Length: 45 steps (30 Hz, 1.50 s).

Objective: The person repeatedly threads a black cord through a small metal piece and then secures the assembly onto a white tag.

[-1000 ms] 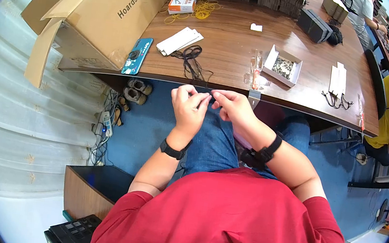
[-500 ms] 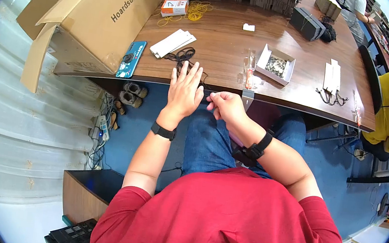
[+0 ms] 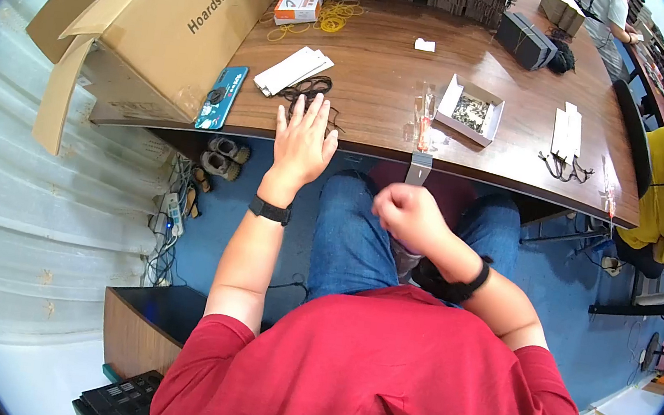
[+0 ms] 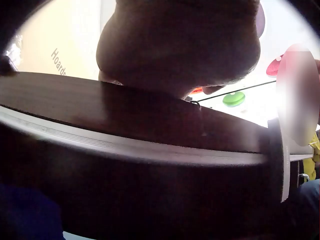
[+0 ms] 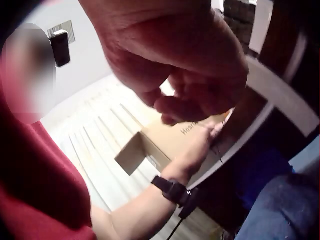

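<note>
In the head view my left hand lies flat with its fingers spread, the fingertips on the near end of a tangle of black cords by the table edge. White strips lie just beyond the cords. My right hand is above my lap, off the table, with curled fingers. In the right wrist view, the curled right hand shows nothing clearly between its fingers. A thin dark line runs rightward from beside my left hand in the left wrist view; its far end is hidden.
A large open carton and a blue card-like item stand at the left. Further right are a small tray of tiny parts, a clear packet, a metal piece on the edge and corded white tags. Others sit beyond.
The hands, together at the table edge a second ago, have parted. My left hand has flattened over the cords; my right hand has moved down and rightward toward my body, its fingers more curled.
</note>
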Tool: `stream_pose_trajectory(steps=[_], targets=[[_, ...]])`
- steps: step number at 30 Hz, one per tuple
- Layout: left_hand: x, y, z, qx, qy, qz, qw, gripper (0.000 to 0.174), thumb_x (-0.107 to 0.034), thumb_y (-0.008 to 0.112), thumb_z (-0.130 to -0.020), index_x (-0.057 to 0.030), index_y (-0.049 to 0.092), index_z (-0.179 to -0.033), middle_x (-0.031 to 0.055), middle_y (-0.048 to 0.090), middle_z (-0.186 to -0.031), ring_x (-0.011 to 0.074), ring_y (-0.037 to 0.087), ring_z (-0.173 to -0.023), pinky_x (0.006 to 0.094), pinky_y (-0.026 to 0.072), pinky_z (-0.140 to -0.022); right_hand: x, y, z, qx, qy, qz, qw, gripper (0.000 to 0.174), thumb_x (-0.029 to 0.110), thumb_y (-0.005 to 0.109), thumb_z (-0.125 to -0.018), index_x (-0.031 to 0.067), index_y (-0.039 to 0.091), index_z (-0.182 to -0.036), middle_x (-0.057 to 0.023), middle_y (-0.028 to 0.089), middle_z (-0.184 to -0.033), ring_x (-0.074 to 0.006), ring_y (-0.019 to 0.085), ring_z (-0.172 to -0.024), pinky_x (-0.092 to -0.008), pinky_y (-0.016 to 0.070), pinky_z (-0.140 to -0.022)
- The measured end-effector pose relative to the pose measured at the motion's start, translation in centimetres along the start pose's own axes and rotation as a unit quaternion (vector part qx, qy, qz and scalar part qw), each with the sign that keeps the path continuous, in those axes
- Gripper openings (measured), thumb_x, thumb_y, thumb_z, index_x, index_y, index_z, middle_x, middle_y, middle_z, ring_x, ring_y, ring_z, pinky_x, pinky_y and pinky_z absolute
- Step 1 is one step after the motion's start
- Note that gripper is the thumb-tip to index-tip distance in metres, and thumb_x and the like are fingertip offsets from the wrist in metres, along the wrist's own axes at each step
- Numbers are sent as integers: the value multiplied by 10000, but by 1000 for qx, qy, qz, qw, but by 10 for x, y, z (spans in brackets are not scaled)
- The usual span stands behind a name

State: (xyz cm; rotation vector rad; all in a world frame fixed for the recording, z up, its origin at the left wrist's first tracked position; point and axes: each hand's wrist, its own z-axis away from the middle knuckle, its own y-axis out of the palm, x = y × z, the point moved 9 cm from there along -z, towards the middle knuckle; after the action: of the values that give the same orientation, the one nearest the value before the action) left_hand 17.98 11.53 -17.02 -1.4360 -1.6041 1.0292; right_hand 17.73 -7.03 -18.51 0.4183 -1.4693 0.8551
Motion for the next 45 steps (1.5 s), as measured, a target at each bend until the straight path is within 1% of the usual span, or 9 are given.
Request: stream_pose_trajectory(steps=[6,9,11,15,18,21,30,35,45], targets=[[3,4,-2,23,-32,0,999,552,-364,422,-911,-51,378,-1364,112,302,-1459,334,207,-1366,575,115,-1083,64,-63,103,337,-147,-141,919,213,64,550,-814,5,497,-617,-49,505,-592,-147,455,-532,-281,367,-498],[-6,-17,-1,-52,-65,-3,997,537,-308,465,-881,-69,396,-1356,140,297,-1450,382,187,-1356,594,110,-1068,68,-103,108,268,-146,-289,907,181,34,537,-774,3,500,-599,-45,482,-533,-144,446,-464,-269,349,-452],[-16,-44,3,-134,-107,7,985,513,-264,475,-867,-68,418,-1338,164,334,-1421,403,217,-1336,592,122,-1061,36,-106,89,206,19,-39,978,174,106,555,-789,-2,534,-653,-68,535,-562,-139,477,-479,-292,403,-472],[-97,-89,10,-192,73,324,923,320,-76,592,-774,0,592,-1084,167,541,-1142,342,494,-1120,409,381,-967,48,-89,51,13,-108,290,951,144,169,574,-785,31,609,-759,-151,599,-663,-308,609,-631,-380,486,-597],[-152,-33,19,116,-48,761,637,304,-118,554,-900,20,546,-1171,125,553,-1189,201,500,-1147,331,382,-979,59,-78,34,-3,-123,331,936,163,206,589,-754,48,630,-745,-157,622,-697,-342,616,-681,-418,491,-614],[-162,-2,28,233,-155,830,483,203,-91,578,-896,5,588,-1074,28,619,-880,78,558,-674,204,456,-605,64,-84,24,-11,-116,355,928,164,207,589,-746,49,635,-738,-158,626,-702,-348,615,-679,-416,491,-610],[-149,10,16,214,-206,778,553,95,-123,602,-887,-30,594,-903,-35,527,-706,11,366,-509,166,261,-427,53,-126,-8,4,61,230,971,150,182,599,-788,54,674,-807,-144,648,-715,-295,635,-671,-355,505,-617],[-149,19,21,222,-270,823,448,80,-122,586,-896,-43,572,-897,-33,502,-693,22,376,-509,162,289,-430,47,-185,-66,-166,-103,618,762,73,190,664,-712,155,696,-768,-89,660,-861,-267,589,-894,-394,481,-760],[-138,18,26,189,-289,849,400,70,-124,571,-899,-58,568,-875,-14,516,-703,45,411,-526,192,330,-439,4,-187,-89,-123,3,530,839,94,146,586,-763,117,675,-756,-104,653,-817,-303,609,-828,-391,486,-726]])
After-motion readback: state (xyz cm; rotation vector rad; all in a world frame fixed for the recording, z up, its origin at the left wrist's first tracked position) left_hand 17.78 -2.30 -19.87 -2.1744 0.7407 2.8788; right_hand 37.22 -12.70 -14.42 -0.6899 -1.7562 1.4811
